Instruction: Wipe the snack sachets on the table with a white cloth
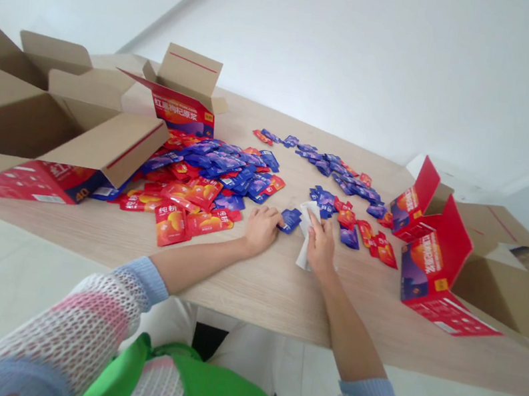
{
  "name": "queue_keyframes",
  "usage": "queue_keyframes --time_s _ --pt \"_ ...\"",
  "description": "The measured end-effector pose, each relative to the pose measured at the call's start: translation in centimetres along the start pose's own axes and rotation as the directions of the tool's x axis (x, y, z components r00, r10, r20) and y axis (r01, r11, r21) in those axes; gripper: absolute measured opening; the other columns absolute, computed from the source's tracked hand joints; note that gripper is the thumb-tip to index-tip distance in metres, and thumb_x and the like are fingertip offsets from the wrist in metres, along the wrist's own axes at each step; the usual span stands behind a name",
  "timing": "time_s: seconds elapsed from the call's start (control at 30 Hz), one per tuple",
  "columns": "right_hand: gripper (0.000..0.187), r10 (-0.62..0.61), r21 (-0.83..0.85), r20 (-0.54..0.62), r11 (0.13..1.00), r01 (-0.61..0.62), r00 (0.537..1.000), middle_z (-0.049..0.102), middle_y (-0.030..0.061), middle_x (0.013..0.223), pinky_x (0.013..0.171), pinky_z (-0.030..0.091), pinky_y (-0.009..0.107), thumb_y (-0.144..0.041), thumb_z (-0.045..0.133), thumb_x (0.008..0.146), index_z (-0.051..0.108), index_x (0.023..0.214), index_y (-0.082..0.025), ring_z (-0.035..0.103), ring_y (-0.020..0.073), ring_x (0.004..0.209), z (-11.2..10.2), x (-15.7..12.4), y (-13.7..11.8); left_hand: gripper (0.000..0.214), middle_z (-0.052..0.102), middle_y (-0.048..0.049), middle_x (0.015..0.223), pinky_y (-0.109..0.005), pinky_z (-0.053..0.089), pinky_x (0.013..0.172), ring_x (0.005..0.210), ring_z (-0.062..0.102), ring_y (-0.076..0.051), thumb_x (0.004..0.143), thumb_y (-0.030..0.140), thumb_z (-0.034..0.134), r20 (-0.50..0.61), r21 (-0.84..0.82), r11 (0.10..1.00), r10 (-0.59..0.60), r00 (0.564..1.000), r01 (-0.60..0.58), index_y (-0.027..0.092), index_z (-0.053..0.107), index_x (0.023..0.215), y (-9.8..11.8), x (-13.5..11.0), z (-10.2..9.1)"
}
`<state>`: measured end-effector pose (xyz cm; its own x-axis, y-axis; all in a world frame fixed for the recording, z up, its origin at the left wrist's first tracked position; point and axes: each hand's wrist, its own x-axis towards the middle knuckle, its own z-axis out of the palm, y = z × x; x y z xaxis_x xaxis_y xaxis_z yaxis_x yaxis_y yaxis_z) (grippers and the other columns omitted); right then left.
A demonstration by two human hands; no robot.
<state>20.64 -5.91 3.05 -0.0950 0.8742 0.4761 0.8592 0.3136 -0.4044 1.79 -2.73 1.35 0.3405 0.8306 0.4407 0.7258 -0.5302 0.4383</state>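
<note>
Blue sachet (292, 221), pinched in left hand (262, 229): I judge it may slip if right hand (322, 245), pinching white tissue (302, 253), snags it.

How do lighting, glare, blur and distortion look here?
Head view: bright, even light with faint shadows; pale wall washed out; small print on the packets too soft to read; left-edge carton looks stretched, likely by a wide lens.

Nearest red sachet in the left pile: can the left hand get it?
Likely yes: the red sachet lies largely uncovered, nothing blocking from above, though the left hand seems to touch a blue sachet.
</note>
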Motion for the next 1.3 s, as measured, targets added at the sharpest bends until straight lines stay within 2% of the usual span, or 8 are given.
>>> queue_keyframes --time_s 0.17,0.33,0.5,0.67,0.83,1.03,1.2,1.3 --pt "0.045 -0.049 -0.081 0.145 0.995 0.061 0.988 0.047 0.0089 0.101 0.088 0.038 0.035 -0.027 0.031 0.095 0.043 0.139 -0.026 0.046 0.0223 0.096 0.5 0.1 0.3 0.018 0.061 -0.006 0.091 -0.044 0.03 0.083 0.09 0.049 -0.024 0.087 0.013 0.049 0.026 0.199 0.962 0.183 0.983 -0.184 0.022 0.064 0.082 0.7 -0.5 -0.3" --pt "0.047 -0.04 -0.26 0.451 0.95 0.174 0.892 0.049 0.0076 0.102 0.083 0.036 0.029 -0.018 0.039 0.093 0.046 0.136 -0.035 0.046 0.0209 0.094 0.9 -0.2 -0.1 0.017 0.061 -0.0054 0.084 -0.039 0.032 0.074 0.085 0.049 -0.023 0.089 0.017 0.051 0.137 0.266 0.922 0.252 0.958 -0.281 0.02 0.065 0.079 0.2 -0.9 -0.2" --pt "0.05 0.07 -0.392 0.459 0.911 0.131 0.886 0.049 0.0088 0.107 0.081 0.036 0.031 -0.018 0.037 0.093 0.041 0.137 -0.041 0.048 0.0223 0.095 0.8 0.0 -0.8 0.016 0.061 -0.0037 0.086 -0.034 0.033 0.07 0.085 0.047 -0.02 0.089 0.019 0.053 0.249 0.199 0.83 0.471 0.846 -0.521 0.019 0.065 0.079 -1.7 -0.6 -1.1" --pt "0.047 0.227 -0.496 0.388 0.868 -0.006 0.893 0.048 0.0137 0.117 0.084 0.036 0.037 -0.022 0.034 0.095 0.04 0.139 -0.038 0.047 0.0262 0.101 1.0 0.9 -0.4 0.02 0.059 -0.0026 0.08 -0.031 0.033 0.069 0.08 0.045 -0.018 0.088 0.014 0.052 0.271 0.059 0.788 0.579 0.769 -0.613 0.02 0.062 0.072 -3.1 0.2 -1.7" --pt "0.046 0.284 -0.505 0.301 0.857 -0.101 0.91 0.048 0.0125 0.115 0.084 0.036 0.038 -0.018 0.034 0.094 0.048 0.133 -0.038 0.047 0.0257 0.102 1.0 1.1 1.3 0.012 0.059 -0.0032 0.083 -0.032 0.031 0.067 0.085 0.046 -0.019 0.088 0.018 0.055 0.27 0.097 0.776 0.583 0.767 -0.624 0.022 0.063 0.079 -2.8 0.2 -1.9" --pt "0.048 0.092 -0.332 0.226 0.943 -0.012 0.97 0.047 0.0094 0.109 0.083 0.038 0.032 -0.017 0.034 0.093 0.044 0.138 -0.03 0.048 0.0213 0.095 0.3 0.1 1.3 0.012 0.059 -0.0048 0.091 -0.033 0.033 0.068 0.089 0.046 -0.02 0.09 0.021 0.054 0.276 0.186 0.795 0.522 0.807 -0.578 0.022 0.064 0.082 -2.6 0.0 -1.9" --pt "0.045 -0.065 -0.266 0.428 0.944 0.194 0.902 0.048 0.0075 0.103 0.078 0.037 0.028 -0.02 0.036 0.093 0.046 0.136 -0.033 0.049 0.0196 0.089 1.4 -0.3 -1.6 0.017 0.059 -0.0042 0.088 -0.032 0.034 0.067 0.086 0.047 -0.019 0.091 0.022 0.052 0.257 0.176 0.807 0.515 0.818 -0.564 0.02 0.063 0.079 -3.0 0.2 -1.2" --pt "0.047 -0.019 -0.325 0.454 0.927 0.185 0.891 0.049 0.0073 0.103 0.074 0.036 0.027 -0.018 0.036 0.093 0.046 0.135 -0.035 0.049 0.0191 0.086 2.0 -0.3 -2.0 0.018 0.059 -0.0038 0.087 -0.031 0.034 0.067 0.085 0.047 -0.018 0.091 0.021 0.051 0.25 0.139 0.806 0.534 0.808 -0.576 0.02 0.064 0.079 -3.1 0.3 -1.0"
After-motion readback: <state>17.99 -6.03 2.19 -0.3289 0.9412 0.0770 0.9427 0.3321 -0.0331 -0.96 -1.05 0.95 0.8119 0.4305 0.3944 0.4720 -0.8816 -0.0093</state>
